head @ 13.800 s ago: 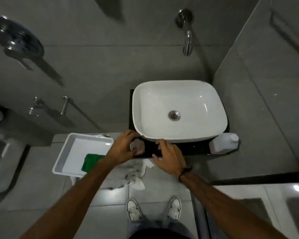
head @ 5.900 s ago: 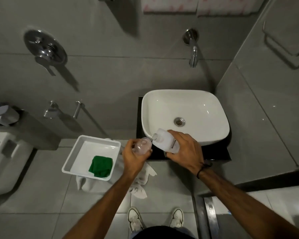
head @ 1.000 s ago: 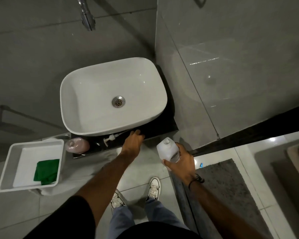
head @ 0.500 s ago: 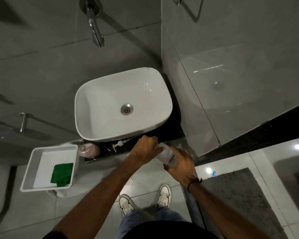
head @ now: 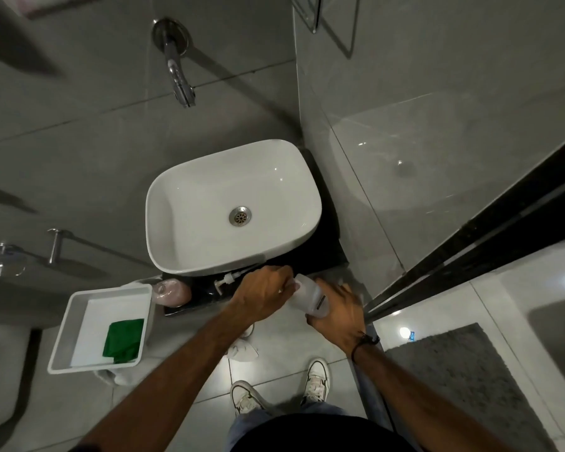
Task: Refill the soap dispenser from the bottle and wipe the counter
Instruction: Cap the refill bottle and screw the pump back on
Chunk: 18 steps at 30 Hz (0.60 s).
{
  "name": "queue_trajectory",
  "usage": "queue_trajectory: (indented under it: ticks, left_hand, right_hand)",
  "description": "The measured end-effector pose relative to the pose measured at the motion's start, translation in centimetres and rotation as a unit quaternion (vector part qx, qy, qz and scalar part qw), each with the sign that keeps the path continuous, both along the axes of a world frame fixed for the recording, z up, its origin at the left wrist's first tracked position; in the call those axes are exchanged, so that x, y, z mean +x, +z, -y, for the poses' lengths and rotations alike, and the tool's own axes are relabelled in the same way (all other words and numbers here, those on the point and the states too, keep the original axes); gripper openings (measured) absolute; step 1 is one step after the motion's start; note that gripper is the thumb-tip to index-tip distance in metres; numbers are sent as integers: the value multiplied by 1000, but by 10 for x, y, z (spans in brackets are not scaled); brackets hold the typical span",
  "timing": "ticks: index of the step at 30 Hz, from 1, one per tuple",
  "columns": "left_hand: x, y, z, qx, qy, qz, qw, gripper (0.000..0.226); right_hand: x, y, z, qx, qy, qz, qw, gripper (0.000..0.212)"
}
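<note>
Seen from above: we are holding the white refill bottle in front of the dark desk, just below the white basin. Our right hand is grasping the bottle's body, while our left hand is closing over its neck end — whether a cap is on, we cannot tell. The pink soap dispenser is standing on the desk's left end, its pump head lying beside it. A green cloth is lying in the white tray at left.
</note>
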State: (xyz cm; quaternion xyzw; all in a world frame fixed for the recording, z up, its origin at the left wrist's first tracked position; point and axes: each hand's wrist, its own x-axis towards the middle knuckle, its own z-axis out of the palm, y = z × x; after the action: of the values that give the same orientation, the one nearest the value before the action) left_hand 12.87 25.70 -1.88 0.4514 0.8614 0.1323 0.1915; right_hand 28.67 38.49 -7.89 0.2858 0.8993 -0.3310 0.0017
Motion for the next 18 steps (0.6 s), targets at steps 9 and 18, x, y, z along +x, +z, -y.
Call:
queue_trajectory:
  ticks: [9, 18]
  left_hand:
    - [8, -1, 6, -1, 35, -2, 999, 31]
    - [17, -13, 14, 34, 73, 44, 996, 28]
  right_hand:
    - [2, -10, 5, 14, 33, 26, 999, 68]
    - [0, -15, 16, 24, 38, 20, 999, 72]
